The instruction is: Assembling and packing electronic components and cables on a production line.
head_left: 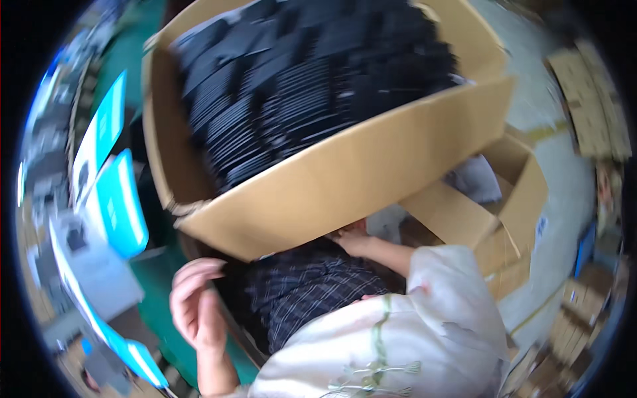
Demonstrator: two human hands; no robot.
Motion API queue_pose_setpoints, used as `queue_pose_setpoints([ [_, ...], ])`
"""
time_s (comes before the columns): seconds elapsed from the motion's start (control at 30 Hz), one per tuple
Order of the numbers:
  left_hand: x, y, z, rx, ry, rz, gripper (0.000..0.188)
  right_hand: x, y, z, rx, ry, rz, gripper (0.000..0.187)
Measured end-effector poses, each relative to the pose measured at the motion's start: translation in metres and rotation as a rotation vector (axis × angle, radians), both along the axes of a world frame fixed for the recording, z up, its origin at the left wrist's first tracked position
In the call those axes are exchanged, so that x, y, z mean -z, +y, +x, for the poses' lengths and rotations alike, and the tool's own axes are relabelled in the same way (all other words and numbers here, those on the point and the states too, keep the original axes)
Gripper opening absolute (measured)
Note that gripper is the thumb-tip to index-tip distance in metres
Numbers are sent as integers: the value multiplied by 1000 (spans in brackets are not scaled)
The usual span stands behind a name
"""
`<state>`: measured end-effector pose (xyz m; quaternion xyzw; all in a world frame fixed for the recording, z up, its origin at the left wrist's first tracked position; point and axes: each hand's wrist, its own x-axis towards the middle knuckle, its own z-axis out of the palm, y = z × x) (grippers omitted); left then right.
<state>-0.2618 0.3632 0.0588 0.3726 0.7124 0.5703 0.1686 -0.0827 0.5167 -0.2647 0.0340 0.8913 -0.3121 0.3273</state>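
Fingers [188, 280] of the left hand [201, 317] curl half-open, empty, a brown rectangular cardboard box [361, 179] of flat black slabs [302, 93] beyond them, the right hand [354, 241] (I can't tell its hold) to their right.

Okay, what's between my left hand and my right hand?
In the head view, dark plaid cloth shows between your left hand and right hand, bordered above by the large cardboard box.

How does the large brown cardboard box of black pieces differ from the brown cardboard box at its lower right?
The large brown cardboard box looks bigger than the other brown cardboard box. The large box is packed with thin black pieces; the other box shows a pale item inside. The large box partly hides the other box. Both stand open.
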Motion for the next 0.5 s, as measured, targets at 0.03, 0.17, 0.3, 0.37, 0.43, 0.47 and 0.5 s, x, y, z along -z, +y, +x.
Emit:
queue_pose_setpoints([
  [0.03, -4, 13, 4, 130, -192, 120, 23, -29, -6, -7, -50, 13, -4, 40],
  [0.17, -40, 56, 26, 534, -775, 563, 18, -136, -11, -36, -180, 366, -106, 35],
  [0.3, -65, 41, 43, 658, -1084, 835, 19, -264, 16, -75, -297, 364, -846, 35],
  [0.37, -76, 29, 40, 745, -1192, 894, 23, -309, 37, -92, -305, 190, -1015, 33],
  [0.43, -87, 22, 39, 804, -1248, 922, 30, -337, 64, -111, -241, 307, -911, 32],
  [0.47, -93, 14, 42, 720, -1306, 891, 28, -347, 76, -124, -182, 423, -817, 30],
  [0.5, -95, 9, 44, 644, -1368, 856, 27, -348, 87, -139, -113, 539, -717, 28],
])
